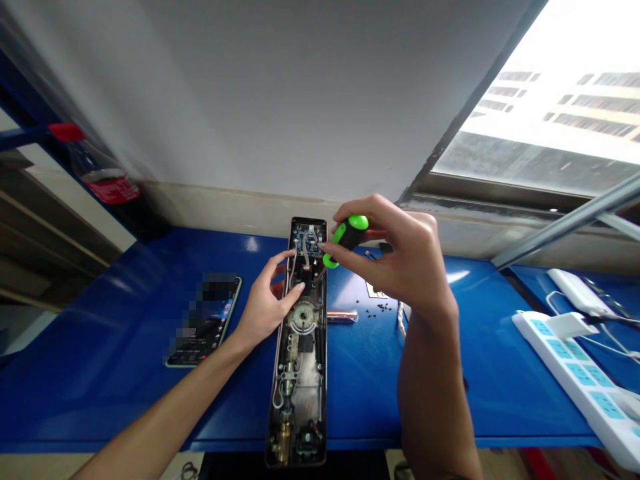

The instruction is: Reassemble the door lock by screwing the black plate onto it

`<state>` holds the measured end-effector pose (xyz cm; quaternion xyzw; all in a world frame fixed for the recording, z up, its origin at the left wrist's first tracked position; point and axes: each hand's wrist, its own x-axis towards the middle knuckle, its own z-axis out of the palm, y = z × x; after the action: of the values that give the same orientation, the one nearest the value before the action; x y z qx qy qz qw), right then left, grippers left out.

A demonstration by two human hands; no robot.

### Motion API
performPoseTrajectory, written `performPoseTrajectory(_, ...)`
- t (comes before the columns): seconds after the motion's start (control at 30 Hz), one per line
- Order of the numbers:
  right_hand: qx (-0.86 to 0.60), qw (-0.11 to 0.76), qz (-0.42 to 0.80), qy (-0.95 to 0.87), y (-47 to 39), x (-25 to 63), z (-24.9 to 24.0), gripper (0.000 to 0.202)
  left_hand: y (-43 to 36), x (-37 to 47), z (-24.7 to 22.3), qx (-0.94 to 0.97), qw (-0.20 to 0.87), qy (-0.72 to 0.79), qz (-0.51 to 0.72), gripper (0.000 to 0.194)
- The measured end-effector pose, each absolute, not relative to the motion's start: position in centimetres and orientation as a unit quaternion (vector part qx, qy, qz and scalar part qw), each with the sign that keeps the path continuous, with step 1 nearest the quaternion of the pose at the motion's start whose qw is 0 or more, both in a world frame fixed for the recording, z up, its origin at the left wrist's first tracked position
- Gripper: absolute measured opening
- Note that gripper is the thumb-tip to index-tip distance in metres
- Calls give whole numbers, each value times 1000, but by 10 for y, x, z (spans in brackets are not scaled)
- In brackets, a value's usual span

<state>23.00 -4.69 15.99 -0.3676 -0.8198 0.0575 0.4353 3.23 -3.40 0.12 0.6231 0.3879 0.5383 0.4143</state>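
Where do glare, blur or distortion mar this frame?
Head view: window washed out; head view: glare spots on the blue tabletop; head view: cola bottle stretched toward the left edge; head view: smartphone partly pixelated; head view: screwdriver fairly clear.

We count two bare hands, a left hand [267, 303] and a right hand [400, 260], one green-and-black screwdriver [349, 235] and one long black rectangular casing [307, 385] with one blue circuit board [301, 243]. On the blue metal desk [365, 393] we find one dark-screened phone [213, 333], one shiny coppery tube [343, 317] and several tiny black screws [379, 307], too small for us to number exactly. We also see one red-capped plastic bottle [111, 190].
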Motion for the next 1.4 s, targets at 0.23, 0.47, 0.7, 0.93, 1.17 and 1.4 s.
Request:
performPoseTrajectory(0.23,-360,422,62,-830,-48,228,161,18,-34,33,1,617,412,390,545,56)
performPoseTrajectory(0.47,-349,414,40,-840,-50,227,162,16,-36,32,1,614,409,409,537,57)
performPoseTrajectory(0.7,-340,405,40,-848,-49,224,161,16,-39,32,8,617,402,442,512,56)
performPoseTrajectory(0.93,-284,350,147,-880,-55,225,167,29,-39,31,8,632,362,463,505,56)
performPoseTrajectory(1.17,-284,344,158,-881,-64,235,174,36,-42,32,14,633,371,453,506,53)
performPoseTrajectory(1.4,-322,411,63,-851,-52,222,165,23,-40,30,13,647,359,457,493,56)
